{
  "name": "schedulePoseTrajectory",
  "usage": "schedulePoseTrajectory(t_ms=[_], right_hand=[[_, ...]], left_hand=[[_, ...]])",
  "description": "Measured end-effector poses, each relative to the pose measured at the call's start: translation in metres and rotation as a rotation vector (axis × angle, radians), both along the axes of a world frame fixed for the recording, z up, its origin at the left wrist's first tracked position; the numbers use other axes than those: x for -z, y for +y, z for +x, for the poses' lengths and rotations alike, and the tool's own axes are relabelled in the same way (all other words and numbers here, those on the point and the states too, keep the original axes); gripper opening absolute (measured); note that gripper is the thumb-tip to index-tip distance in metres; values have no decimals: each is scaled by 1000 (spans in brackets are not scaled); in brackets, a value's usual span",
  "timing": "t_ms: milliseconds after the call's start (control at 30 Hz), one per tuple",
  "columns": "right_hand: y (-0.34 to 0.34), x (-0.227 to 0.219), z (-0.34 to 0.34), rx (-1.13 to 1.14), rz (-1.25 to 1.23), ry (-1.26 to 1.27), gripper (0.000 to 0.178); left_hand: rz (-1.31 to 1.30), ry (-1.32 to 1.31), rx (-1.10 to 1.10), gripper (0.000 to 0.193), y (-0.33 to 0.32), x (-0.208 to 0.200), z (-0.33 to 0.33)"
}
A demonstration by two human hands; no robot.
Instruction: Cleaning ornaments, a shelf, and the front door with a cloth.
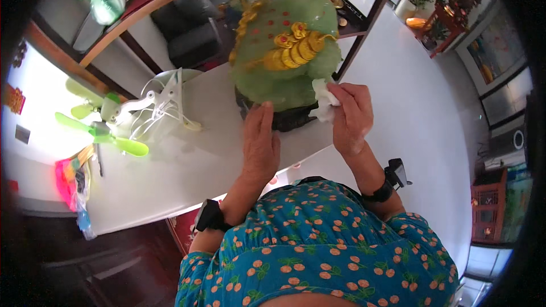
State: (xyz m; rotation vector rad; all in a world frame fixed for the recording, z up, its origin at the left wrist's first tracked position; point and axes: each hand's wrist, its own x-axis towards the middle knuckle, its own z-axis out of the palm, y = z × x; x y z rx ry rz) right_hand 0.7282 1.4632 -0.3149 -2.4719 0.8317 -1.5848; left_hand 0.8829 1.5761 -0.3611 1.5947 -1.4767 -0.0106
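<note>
Wearing a teal fruit-printed top (324, 244) at six o'clock. Holding the left hand (260, 142) by the dial's centre, flat, with straight fingers side by side, at the dark base (293, 120) of a green carved ornament (284, 45) at twelve. Pinching a crumpled white tissue (324, 101) in the right hand (354, 115) at two, by the ornament's lower edge. With a green-bladed fan (101, 131) at nine, on a white table (153, 190).

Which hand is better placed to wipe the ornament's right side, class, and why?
Probably the right hand: it holds a white tissue beside the ornament's lower right edge. The left hand, with no tissue visible in it, is at the ornament's lower front, perhaps steadying it.
</note>
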Motion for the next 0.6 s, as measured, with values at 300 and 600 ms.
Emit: schedulePoseTrajectory(t_ms=[300,600], right_hand=[[10,-14,58,-203,-59,184,36],[25,-21,88,-569,-49,372,28]], left_hand=[[-70,-88,84,57,-1,10,6],[117,-103,172,42,-2,51,3]])
